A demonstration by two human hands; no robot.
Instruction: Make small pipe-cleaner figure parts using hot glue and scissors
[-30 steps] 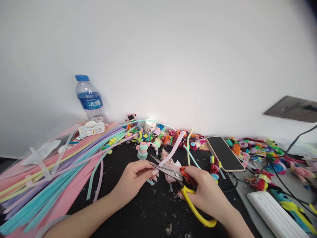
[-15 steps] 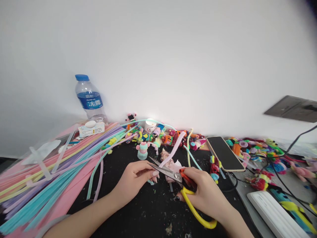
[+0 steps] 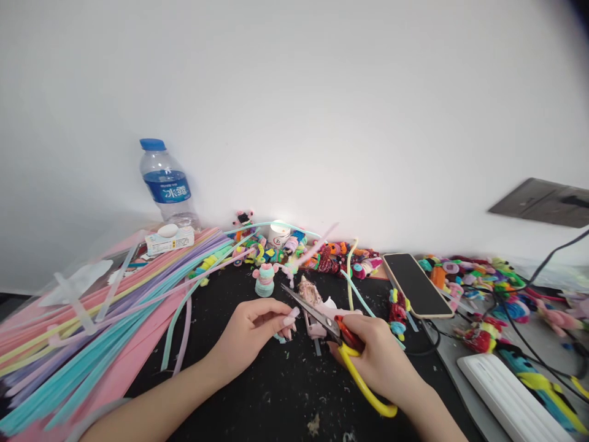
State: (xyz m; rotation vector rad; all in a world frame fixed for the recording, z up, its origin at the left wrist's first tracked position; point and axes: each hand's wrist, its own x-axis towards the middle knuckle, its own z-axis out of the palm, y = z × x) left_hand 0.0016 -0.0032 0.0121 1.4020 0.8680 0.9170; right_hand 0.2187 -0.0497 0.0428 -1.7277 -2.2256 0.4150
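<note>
While my left hand and right hand work close together over the black mat, a bundle of fuzzy stems in pink, yellow, purple and aqua fans out over a pink sheet at the far left. Behind it a clear bottle with a blue cap leans by the white wall, and a small white box lies in front of the bottle. I have my left thumb and fingertips pinched on a small pale pink piece; my other left fingers are curled in. Just beyond that hand stands a little mint figure with pink ears, and behind it are a paper cup and a row of colourful fuzzy figures. A blurred pink strip slants above them; I can't tell whether it touches them. My right hand is wrapped around the red and yellow handles of the scissors, whose blades lie nearly together and point toward my left hand. To the right, a phone lies dark, then more fuzzy toys, a white ridged block and black cables, below a wall socket.
</note>
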